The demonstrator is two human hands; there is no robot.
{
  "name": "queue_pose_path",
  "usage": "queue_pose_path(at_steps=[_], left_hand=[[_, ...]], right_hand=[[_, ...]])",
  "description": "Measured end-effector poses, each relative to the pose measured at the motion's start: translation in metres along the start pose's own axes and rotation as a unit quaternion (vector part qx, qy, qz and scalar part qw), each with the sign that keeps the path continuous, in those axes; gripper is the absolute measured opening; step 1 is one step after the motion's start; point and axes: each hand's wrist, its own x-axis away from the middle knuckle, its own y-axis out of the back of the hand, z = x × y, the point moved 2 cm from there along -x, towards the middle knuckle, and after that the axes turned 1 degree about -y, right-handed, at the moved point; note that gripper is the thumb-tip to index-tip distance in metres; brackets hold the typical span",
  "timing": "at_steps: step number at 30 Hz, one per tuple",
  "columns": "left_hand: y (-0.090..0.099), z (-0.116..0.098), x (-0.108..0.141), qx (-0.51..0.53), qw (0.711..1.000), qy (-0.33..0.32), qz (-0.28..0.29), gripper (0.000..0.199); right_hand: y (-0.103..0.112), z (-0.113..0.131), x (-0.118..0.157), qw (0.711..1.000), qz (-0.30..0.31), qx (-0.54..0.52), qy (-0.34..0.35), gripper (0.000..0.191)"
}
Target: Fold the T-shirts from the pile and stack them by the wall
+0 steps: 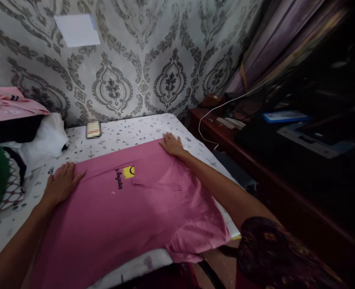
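A pink shirt (114,216) with dark lettering and a yellow print lies spread on a white patterned sheet (135,126). Part of it is folded over, with one sleeve laid across the front near the print. My left hand (61,182) rests flat on the shirt's far left corner, its fingers apart. At the far right corner, my right hand (172,144) presses on the cloth with fingers stretched out. Neither hand grips anything. The other sleeve (201,235) hangs in loose creases at the near right.
Piled clothes (17,124) lie at the left. A small blurred item (93,129) is near the patterned wall. To the right stands a dark red table (209,130) with a white cable (199,122) and a blue-edged object (286,117).
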Motion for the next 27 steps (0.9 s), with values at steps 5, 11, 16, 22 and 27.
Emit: queue_pose_path(at_steps=[5,11,16,22,27], left_hand=[[0.007,-0.012,0.005,-0.005,0.999,0.039,-0.021,0.084],[0.014,-0.020,0.009,0.004,0.998,0.050,-0.033,0.079],[0.026,-0.031,0.022,0.014,0.999,0.025,-0.038,0.076],[0.033,-0.039,0.041,0.009,0.997,-0.008,-0.072,0.074],[0.018,-0.050,0.080,-0.001,0.989,-0.132,-0.066,0.071]], right_hand=[[0.003,-0.003,-0.001,0.997,-0.009,-0.025,-0.069,0.067],[0.007,0.000,-0.003,0.993,-0.019,-0.083,-0.080,0.065],[0.031,-0.010,0.010,0.986,-0.053,-0.134,-0.085,0.060],[0.056,-0.062,0.108,0.981,-0.128,-0.138,-0.039,0.046],[0.048,-0.078,0.258,0.966,-0.213,-0.145,0.006,0.039]])
